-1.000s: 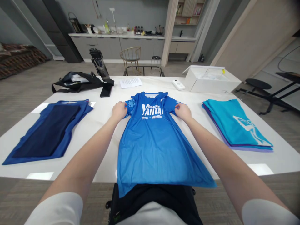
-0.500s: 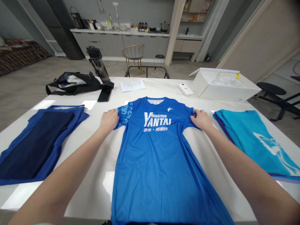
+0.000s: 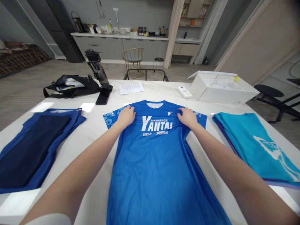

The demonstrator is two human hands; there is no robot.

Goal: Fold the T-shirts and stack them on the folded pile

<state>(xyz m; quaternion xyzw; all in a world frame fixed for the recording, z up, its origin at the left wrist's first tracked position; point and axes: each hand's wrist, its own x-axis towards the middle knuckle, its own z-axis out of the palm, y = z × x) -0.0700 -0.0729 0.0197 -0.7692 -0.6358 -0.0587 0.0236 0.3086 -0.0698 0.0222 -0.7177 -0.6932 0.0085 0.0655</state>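
Where the jersey point(image 3: 150, 175) lies: flat and face up on the white table point(image 3: 159, 90), collar point(image 3: 154, 105) pointing away from the person, hem running out of view at the bottom.
Left hand point(image 3: 126, 117): open, palm down on the jersey's front just left of the collar, pressing rather than gripping.
Right hand point(image 3: 187, 118): open and palm down just right of the collar, with no visible pinch of cloth.
Handling: probably very light, soft and slippery, a thin synthetic knit that creases easily.
Where to hold: the shoulders or the sleeve point(image 3: 201, 120) ends seem best, pinched with the fingertips, since the cloth looks too limp to lift from one point.
Beside it: a folded blue shirt point(image 3: 39, 150) on the left, a folded teal shirt point(image 3: 253, 147) on the right.
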